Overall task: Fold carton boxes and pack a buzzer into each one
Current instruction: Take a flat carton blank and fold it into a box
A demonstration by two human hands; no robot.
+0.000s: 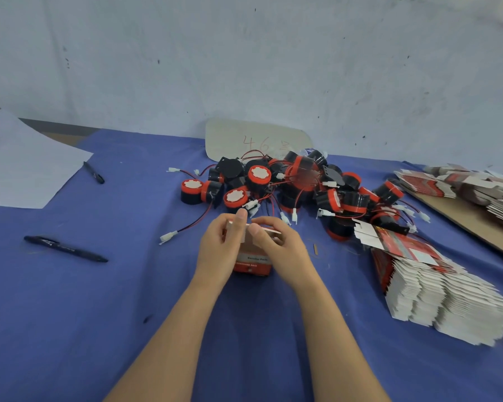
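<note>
A small red and white carton box (253, 264) stands upright on the blue cloth in the middle of the table. My left hand (219, 248) grips its left side, thumb up at the top flap. My right hand (279, 243) pinches the top flap from the right. What lies inside the box is hidden by my hands. Behind the box is a heap of black and red buzzers (288, 184) with red and black wires and white plugs. Flat unfolded cartons (436, 291) lie fanned out in a stack to the right.
Two black pens (66, 249) (93, 172) lie on the left of the cloth, near a white paper sheet (21, 166). A card marked 46 (256, 139) leans on the wall. More flat cartons (476, 187) sit on a cardboard sheet at far right.
</note>
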